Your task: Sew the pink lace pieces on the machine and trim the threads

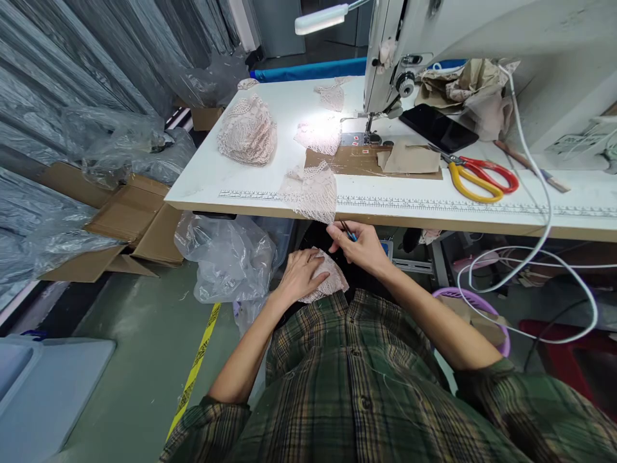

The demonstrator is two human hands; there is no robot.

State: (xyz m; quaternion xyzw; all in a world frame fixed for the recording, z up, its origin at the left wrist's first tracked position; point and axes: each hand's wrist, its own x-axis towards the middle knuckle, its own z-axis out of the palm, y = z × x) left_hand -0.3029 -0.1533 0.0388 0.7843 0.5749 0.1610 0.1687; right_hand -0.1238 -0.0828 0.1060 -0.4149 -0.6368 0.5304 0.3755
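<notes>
My left hand (303,275) lies flat, fingers stretched, over lace pieces (332,276) on my lap. Just below the table's front edge, my right hand (359,247) is closed around small thread snips (351,233), with dark points and a bit of blue showing. Its thumb and forefinger are at the lower corner of a pale pink lace piece (313,190) that hangs over the edge; whether they pinch it is hard to tell. Another lace piece (325,135) lies beside the needle of the sewing machine (385,71), under a bright light.
A stack of lace pieces (248,132) sits at the table's left. Red and yellow scissors (477,180), a black phone (438,127) and brown card (347,161) lie right of centre. A white cable (535,167) loops down at right. Cardboard boxes (130,212) and plastic bags (231,257) stand left.
</notes>
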